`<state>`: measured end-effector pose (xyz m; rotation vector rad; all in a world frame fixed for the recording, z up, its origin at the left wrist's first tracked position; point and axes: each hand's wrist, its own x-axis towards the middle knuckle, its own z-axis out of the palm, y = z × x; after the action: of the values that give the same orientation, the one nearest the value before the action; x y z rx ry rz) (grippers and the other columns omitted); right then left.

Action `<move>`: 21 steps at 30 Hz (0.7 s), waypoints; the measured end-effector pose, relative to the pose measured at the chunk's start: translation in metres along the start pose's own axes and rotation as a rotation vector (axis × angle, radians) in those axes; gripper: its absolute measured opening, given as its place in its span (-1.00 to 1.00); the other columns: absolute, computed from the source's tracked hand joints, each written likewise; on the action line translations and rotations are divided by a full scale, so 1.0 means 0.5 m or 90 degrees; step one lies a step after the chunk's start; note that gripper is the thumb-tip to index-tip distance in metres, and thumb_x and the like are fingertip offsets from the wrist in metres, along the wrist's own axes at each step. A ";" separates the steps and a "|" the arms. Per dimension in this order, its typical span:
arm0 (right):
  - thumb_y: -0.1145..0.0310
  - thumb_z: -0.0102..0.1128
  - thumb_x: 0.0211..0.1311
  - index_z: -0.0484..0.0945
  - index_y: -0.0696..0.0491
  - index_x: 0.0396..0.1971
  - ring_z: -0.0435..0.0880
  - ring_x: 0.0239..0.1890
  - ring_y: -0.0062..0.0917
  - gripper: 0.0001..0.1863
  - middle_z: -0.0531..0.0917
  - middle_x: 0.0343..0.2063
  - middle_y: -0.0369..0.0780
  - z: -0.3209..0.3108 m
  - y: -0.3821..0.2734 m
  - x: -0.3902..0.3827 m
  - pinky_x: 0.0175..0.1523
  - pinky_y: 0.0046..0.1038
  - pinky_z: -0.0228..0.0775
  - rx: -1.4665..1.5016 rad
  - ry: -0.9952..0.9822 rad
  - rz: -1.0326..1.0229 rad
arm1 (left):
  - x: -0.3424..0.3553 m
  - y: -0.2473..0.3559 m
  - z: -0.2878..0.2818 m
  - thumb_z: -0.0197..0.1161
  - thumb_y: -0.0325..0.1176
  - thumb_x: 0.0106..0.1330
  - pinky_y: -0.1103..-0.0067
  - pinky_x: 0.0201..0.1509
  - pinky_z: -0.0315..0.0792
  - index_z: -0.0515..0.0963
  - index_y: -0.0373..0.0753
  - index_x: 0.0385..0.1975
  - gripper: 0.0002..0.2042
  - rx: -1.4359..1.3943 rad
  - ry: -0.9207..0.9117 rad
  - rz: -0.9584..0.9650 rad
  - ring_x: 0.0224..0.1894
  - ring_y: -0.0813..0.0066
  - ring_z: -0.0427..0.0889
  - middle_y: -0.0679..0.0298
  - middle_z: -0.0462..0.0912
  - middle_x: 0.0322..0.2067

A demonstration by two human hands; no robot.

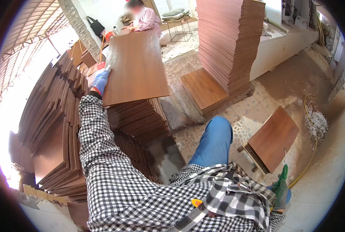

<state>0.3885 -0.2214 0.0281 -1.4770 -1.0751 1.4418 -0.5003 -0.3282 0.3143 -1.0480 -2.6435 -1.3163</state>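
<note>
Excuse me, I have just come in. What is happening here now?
A person in a checked shirt has the gloved left hand at the left edge of a large brown board, which lies on a stack of boards. The right hand is low at the side and seems to hold a green tool with a thin metal tip, near a low pile. Behind, a co-worker sits or stands; I cannot tell.

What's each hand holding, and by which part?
Left hand: at the left edge of the brown board, gripping or just touching unclear. Right hand: thin-tipped metal tool, apparently by the end opposite its tip.
</note>
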 end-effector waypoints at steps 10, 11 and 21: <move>0.06 0.05 0.58 0.53 0.17 0.17 0.61 -0.43 -0.63 -0.52 0.65 -0.42 -0.30 -0.015 0.018 0.003 -0.28 -0.55 0.43 -0.101 -0.039 -0.001 | -0.013 0.002 -0.040 0.17 0.33 0.33 0.27 0.45 0.31 0.46 -0.11 0.37 -0.24 0.589 0.009 -0.281 0.35 -0.02 0.49 -0.01 0.53 0.30; 0.06 0.05 0.57 0.57 0.15 0.11 0.61 -0.45 -0.61 -0.55 0.66 -0.44 -0.28 -0.009 0.020 -0.001 -0.30 -0.53 0.42 -0.109 -0.021 -0.022 | -0.071 0.130 -0.011 0.17 0.34 0.32 0.25 0.46 0.30 0.46 -0.07 0.37 -0.25 0.605 0.018 -0.287 0.35 0.01 0.49 0.02 0.53 0.30; 0.06 0.05 0.53 0.68 0.16 -0.10 0.57 -0.39 -0.55 -0.56 0.68 -0.44 -0.20 0.003 0.019 -0.024 -0.27 -0.40 0.39 -0.266 -0.018 -0.086 | -0.185 0.169 0.239 0.33 0.14 0.27 0.14 0.37 0.34 0.70 -0.06 0.06 -0.51 0.697 -0.165 0.293 0.37 0.04 0.41 0.15 0.56 0.28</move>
<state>0.3875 -0.2358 0.0229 -1.6327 -1.5329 1.1927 -0.3477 -0.2595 0.2697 -1.4428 -2.3868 0.3735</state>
